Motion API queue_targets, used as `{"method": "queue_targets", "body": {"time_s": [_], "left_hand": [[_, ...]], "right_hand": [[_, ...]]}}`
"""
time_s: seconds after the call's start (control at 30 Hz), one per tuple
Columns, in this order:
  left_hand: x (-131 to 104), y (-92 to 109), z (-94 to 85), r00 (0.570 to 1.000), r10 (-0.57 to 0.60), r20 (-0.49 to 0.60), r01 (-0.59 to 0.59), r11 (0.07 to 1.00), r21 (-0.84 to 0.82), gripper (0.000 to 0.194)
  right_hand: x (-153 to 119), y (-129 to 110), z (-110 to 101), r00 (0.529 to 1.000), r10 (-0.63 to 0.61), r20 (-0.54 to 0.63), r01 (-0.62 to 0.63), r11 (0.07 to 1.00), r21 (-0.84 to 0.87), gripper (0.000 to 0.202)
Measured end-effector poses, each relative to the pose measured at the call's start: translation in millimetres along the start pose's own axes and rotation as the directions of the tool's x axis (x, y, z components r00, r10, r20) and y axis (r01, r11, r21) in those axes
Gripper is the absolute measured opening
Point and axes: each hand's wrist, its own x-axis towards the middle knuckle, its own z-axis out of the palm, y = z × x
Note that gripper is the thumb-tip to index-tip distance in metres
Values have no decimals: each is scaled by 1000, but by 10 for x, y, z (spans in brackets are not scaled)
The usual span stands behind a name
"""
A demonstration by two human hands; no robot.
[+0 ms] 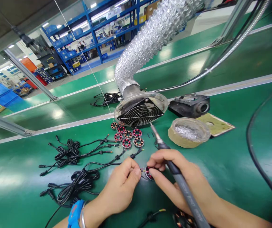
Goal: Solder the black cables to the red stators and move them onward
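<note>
My left hand [123, 185] is closed, thumb and forefinger pinching thin wire ends [142, 170] beside a small ring-shaped motor stator [148, 173] with red windings. The stator is held between the thumb and fingertips of my right hand [188, 177]. That same hand also carries a soldering iron [182, 183], lying between thumb and forefinger with its metal tip pointing up and away, apart from the stator. Several more stators [127, 134] with red and copper-coloured windings sit grouped beyond my hands. My fingers partly hide the held stator and wires.
Coiled black cables [79, 183] lie at the left, with another bundle [67, 153] behind. A fan with a round grille [139, 114] joins a silver duct [136, 50]. To its right stand a tape-wrapped tub [185, 142], a yellow sponge [218, 125] and a black iron holder [190, 106].
</note>
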Motion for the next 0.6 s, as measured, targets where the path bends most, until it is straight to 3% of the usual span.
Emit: {"method": "queue_targets", "body": {"time_s": [0.1, 0.27, 0.47, 0.6], "left_hand": [[-4, 16, 8, 1000, -15, 15, 14, 997, 81, 24], [-10, 47, 47, 1000, 14, 28, -19, 980, 197, 20], [-45, 105, 31, 998, 59, 11, -59, 935, 350, 16], [-32, 119, -5, 998, 57, 7, -57, 956, 289, 15]], "right_hand": [[9, 9, -6, 999, -41, 31, 41, 999, 3, 26], [29, -33, 67, 960, -265, 91, 264, 964, 24, 29], [105, -9, -13, 979, -183, 94, 185, 982, -23, 22], [132, 30, -71, 983, -130, 131, 127, 991, 34, 26]]}}
